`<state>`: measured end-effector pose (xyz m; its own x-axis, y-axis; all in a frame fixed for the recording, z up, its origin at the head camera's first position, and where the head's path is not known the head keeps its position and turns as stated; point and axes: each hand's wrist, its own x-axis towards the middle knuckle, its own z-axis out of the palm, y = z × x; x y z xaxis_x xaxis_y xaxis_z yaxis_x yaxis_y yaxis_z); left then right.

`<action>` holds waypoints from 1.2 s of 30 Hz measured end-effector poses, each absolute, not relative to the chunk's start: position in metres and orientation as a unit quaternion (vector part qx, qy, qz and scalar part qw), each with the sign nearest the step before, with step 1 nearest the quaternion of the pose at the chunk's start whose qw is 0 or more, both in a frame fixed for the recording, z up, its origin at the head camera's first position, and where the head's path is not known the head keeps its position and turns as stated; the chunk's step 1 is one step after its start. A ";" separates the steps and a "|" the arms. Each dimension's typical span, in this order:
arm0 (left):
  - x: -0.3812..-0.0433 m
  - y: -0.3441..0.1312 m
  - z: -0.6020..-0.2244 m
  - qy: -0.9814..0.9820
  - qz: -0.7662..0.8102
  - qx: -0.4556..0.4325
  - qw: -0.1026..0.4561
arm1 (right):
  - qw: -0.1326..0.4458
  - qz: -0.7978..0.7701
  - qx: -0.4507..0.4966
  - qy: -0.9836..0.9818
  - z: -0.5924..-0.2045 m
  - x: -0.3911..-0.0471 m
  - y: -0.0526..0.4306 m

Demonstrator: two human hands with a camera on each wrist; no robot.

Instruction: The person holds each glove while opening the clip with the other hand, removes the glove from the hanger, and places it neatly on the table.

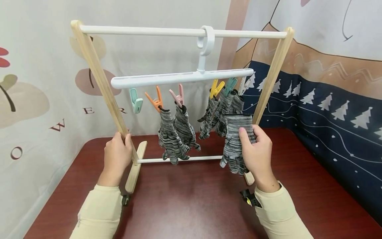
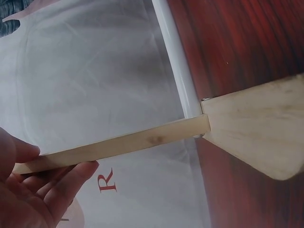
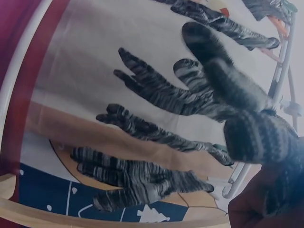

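My left hand (image 1: 117,154) grips the left wooden post (image 1: 99,74) of a small drying rack; its fingers (image 2: 71,183) wrap the post in the left wrist view. With my right hand (image 1: 258,154) I hold a grey striped knit glove (image 1: 237,139), thumb in front, fingers of the glove hanging down. This glove (image 3: 266,133) looms close and blurred in the right wrist view. A white hanger (image 1: 179,78) hangs from the rack's top bar. Below it, orange (image 1: 155,99), pink (image 1: 178,95), yellow (image 1: 216,89), green (image 1: 230,86) and white (image 1: 244,85) clips hold similar gloves.
An unloaded light green clip (image 1: 136,100) hangs at the hanger's left end. The rack's white lower bar (image 1: 206,158) and wooden feet (image 1: 135,167) stand on a dark red table (image 1: 185,205). Printed cloth (image 1: 337,109) hangs behind and at the right.
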<state>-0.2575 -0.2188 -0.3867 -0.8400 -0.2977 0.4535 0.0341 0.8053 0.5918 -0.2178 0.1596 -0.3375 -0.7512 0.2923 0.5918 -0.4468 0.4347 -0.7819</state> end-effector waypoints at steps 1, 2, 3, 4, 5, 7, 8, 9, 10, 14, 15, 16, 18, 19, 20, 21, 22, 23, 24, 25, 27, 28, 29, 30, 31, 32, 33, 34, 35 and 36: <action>-0.258 -0.219 -0.387 -0.910 -0.304 0.072 0.272 | 0.346 0.534 0.043 -0.770 -0.338 -0.218 0.161; -0.258 -0.219 -0.387 -0.910 -0.305 0.073 0.271 | 0.344 0.538 0.037 -0.769 -0.338 -0.219 0.162; -0.259 -0.219 -0.386 -0.910 -0.305 0.073 0.270 | 0.342 0.541 0.033 -0.768 -0.338 -0.220 0.163; -0.259 -0.219 -0.386 -0.910 -0.305 0.073 0.270 | 0.342 0.541 0.030 -0.768 -0.338 -0.221 0.165; -0.259 -0.219 -0.386 -0.910 -0.306 0.072 0.271 | 0.345 0.541 0.026 -0.766 -0.338 -0.222 0.166; -0.260 -0.218 -0.386 -0.910 -0.305 0.071 0.273 | 0.351 0.539 0.020 -0.765 -0.337 -0.223 0.170; -0.260 -0.218 -0.386 -0.909 -0.305 0.070 0.274 | 0.355 0.537 0.019 -0.765 -0.337 -0.223 0.171; -0.260 -0.218 -0.386 -0.909 -0.305 0.069 0.274 | 0.358 0.535 0.017 -0.766 -0.336 -0.224 0.173; -0.260 -0.218 -0.386 -0.909 -0.305 0.068 0.274 | 0.360 0.532 0.013 -0.766 -0.336 -0.224 0.174; -0.260 -0.218 -0.386 -0.908 -0.304 0.071 0.278 | 0.360 0.536 0.008 -0.764 -0.335 -0.224 0.176; -0.260 -0.218 -0.386 -0.908 -0.304 0.072 0.280 | 0.359 0.537 0.008 -0.764 -0.334 -0.224 0.176; -0.260 -0.219 -0.386 -0.907 -0.304 0.072 0.281 | 0.357 0.537 0.009 -0.764 -0.334 -0.224 0.176; -0.259 -0.218 -0.385 -0.907 -0.305 0.072 0.283 | 0.353 0.537 0.012 -0.766 -0.334 -0.225 0.175; -0.259 -0.218 -0.385 -0.907 -0.305 0.072 0.282 | 0.351 0.538 0.012 -0.766 -0.334 -0.224 0.175; -0.259 -0.218 -0.385 -0.907 -0.305 0.072 0.282 | 0.349 0.537 0.011 -0.767 -0.335 -0.224 0.175; -0.258 -0.218 -0.385 -0.907 -0.306 0.072 0.281 | 0.347 0.538 0.009 -0.768 -0.335 -0.224 0.176; -0.258 -0.218 -0.385 -0.907 -0.306 0.071 0.281 | 0.347 0.537 0.008 -0.769 -0.335 -0.224 0.175; -0.258 -0.218 -0.385 -0.907 -0.306 0.071 0.281 | 0.347 0.537 0.007 -0.769 -0.335 -0.224 0.176; -0.258 -0.218 -0.385 -0.906 -0.306 0.070 0.283 | 0.347 0.538 0.005 -0.768 -0.334 -0.224 0.176; -0.258 -0.218 -0.385 -0.906 -0.307 0.069 0.284 | 0.348 0.538 0.005 -0.768 -0.334 -0.225 0.176; -0.258 -0.218 -0.385 -0.905 -0.307 0.066 0.288 | 0.349 0.538 0.003 -0.767 -0.334 -0.226 0.177; -0.258 -0.218 -0.385 -0.904 -0.308 0.065 0.289 | 0.351 0.537 0.002 -0.767 -0.333 -0.226 0.178; -0.258 -0.217 -0.385 -0.905 -0.308 0.064 0.288 | 0.351 0.538 0.000 -0.766 -0.333 -0.226 0.178; -0.258 -0.217 -0.385 -0.905 -0.309 0.062 0.286 | 0.350 0.538 -0.003 -0.767 -0.333 -0.226 0.179; -0.258 -0.217 -0.385 -0.906 -0.308 0.062 0.284 | 0.347 0.538 -0.006 -0.768 -0.334 -0.225 0.179; -0.258 -0.217 -0.385 -0.906 -0.308 0.061 0.284 | 0.343 0.540 -0.009 -0.769 -0.335 -0.224 0.180; -0.258 -0.217 -0.385 -0.906 -0.308 0.061 0.283 | 0.339 0.541 -0.010 -0.769 -0.335 -0.223 0.180; -0.258 -0.217 -0.385 -0.906 -0.308 0.061 0.283 | 0.333 0.542 -0.012 -0.771 -0.336 -0.222 0.180; -0.258 -0.217 -0.385 -0.906 -0.308 0.062 0.283 | 0.327 0.543 -0.014 -0.773 -0.337 -0.221 0.180; -0.258 -0.218 -0.385 -0.906 -0.308 0.063 0.285 | 0.321 0.542 -0.016 -0.776 -0.338 -0.220 0.181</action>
<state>-0.2583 -0.2178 -0.3846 -0.8299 -0.2896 0.4768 0.0611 0.8024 0.5937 -0.2201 0.1809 -0.3381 -0.7930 0.3739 0.4810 -0.3229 0.4116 -0.8523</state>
